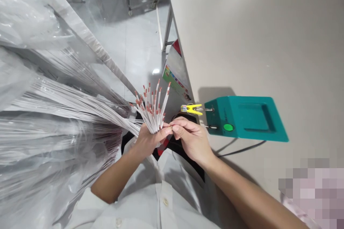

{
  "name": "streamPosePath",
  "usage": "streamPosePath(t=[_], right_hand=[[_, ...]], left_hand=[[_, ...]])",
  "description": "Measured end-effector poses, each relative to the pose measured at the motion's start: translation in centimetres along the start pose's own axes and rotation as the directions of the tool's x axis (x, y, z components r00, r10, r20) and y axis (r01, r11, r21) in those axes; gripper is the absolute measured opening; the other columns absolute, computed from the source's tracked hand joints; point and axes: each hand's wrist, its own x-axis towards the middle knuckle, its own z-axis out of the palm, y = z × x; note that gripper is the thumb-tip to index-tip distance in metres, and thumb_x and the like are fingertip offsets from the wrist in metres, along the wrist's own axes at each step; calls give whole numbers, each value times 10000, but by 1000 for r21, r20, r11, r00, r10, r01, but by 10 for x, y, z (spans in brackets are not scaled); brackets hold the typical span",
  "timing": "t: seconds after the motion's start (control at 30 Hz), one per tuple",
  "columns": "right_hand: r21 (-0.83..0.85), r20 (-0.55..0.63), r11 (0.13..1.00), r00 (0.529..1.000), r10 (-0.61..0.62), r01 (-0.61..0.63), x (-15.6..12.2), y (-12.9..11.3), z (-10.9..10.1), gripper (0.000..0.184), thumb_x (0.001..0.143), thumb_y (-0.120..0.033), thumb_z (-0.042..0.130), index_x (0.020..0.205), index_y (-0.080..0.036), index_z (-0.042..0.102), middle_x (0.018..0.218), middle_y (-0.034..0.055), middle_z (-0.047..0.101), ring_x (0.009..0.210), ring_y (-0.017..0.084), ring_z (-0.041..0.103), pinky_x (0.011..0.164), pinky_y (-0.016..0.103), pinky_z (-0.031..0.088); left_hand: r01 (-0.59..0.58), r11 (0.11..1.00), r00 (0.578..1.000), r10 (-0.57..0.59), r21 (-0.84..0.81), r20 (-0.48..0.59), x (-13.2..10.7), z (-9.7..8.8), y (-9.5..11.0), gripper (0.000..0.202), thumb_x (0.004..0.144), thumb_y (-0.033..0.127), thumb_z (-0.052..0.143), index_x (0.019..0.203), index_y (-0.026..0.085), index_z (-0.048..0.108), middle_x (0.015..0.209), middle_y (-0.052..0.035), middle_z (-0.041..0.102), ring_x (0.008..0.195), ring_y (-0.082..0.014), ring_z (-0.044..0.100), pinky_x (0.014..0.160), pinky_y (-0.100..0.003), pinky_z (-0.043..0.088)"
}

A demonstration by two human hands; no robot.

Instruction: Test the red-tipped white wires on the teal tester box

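Note:
My left hand point(150, 139) is closed around a bundle of white wires point(153, 118). Their reddish-brown tips fan upward above the fist, and the lengths trail off to the left. Thumb and fingers of my right hand point(192, 137) are pinched together, meeting the left thumb and fingertips. Something small and yellowish may sit between the fingertips, but I cannot make out what it is. Just right of my hands, a yellow clip point(192, 108) is attached to a metal prong on a teal device point(252, 118) with a green button point(228, 127).
The teal device stands on a pale table point(268, 50), with dark cables point(243, 148) behind it. To the left, more white wires point(72, 94) lie under clear plastic sheeting point(24, 10). A wheeled cart point(141, 3) stands on the floor beyond. A pixelated patch covers the lower right.

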Motion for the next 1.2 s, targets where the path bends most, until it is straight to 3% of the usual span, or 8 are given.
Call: streamPosePath(t=[0.27,0.4,0.53,0.6,0.67,0.9,1.07,1.2], right_hand=[[-161,-78,987,997,-23,10,0,-7,5,122,750,-294,649,687,-194,681,672,12,624,595,117,550,545,258,458],[-395,-46,902,977,-209,174,-2,-9,4,187,811,-255,574,651,-196,650,676,26,609,641,136,573,587,276,480],[-733,204,494,844,-497,468,-2,-10,-6,152,809,-172,512,798,-209,659,770,52,618,689,150,583,585,270,480],[-788,386,264,780,-493,556,-1,-8,-13,195,788,-144,489,847,-213,662,804,59,634,703,159,590,602,275,478],[-796,473,165,770,-428,582,0,-8,-18,221,777,-128,476,854,-217,662,816,57,641,689,159,589,612,280,472],[-563,122,753,935,-333,341,4,-11,-17,153,861,-219,499,947,-214,625,874,49,627,779,157,600,679,302,500],[-431,171,846,949,-265,314,2,-12,-8,116,833,-247,567,910,-209,644,853,53,631,748,150,607,654,296,512],[-493,195,780,922,-334,387,1,-13,-8,117,854,-190,519,836,-199,634,770,42,624,696,134,593,626,270,496]], left_hand=[[12,995,999,-8,97,-45,-4,4,3,216,775,336,573,690,161,666,489,25,514,472,-87,456,523,-231,388],[38,993,995,-27,112,-97,-7,10,3,230,781,358,565,689,169,659,514,20,544,505,-104,491,552,-240,395],[34,992,993,-20,121,-117,-7,12,1,200,772,337,576,686,173,651,516,32,536,493,-97,470,551,-237,382],[29,992,991,-12,127,-136,-6,11,3,199,778,329,567,683,172,645,496,41,509,478,-91,448,537,-231,374],[15,992,988,5,128,-157,-5,8,6,203,785,325,559,682,169,638,473,48,480,466,-88,435,525,-227,368],[43,994,991,-30,96,-134,-4,2,7,207,762,358,599,742,162,662,476,38,494,457,-97,440,508,-239,375],[10,999,997,-6,48,-77,-4,4,-1,211,752,366,615,754,159,652,477,44,473,456,-87,423,490,-228,367],[56,998,997,-57,-27,-59,-3,5,0,184,718,327,643,734,146,615,511,38,516,445,-72,422,467,-216,356]])
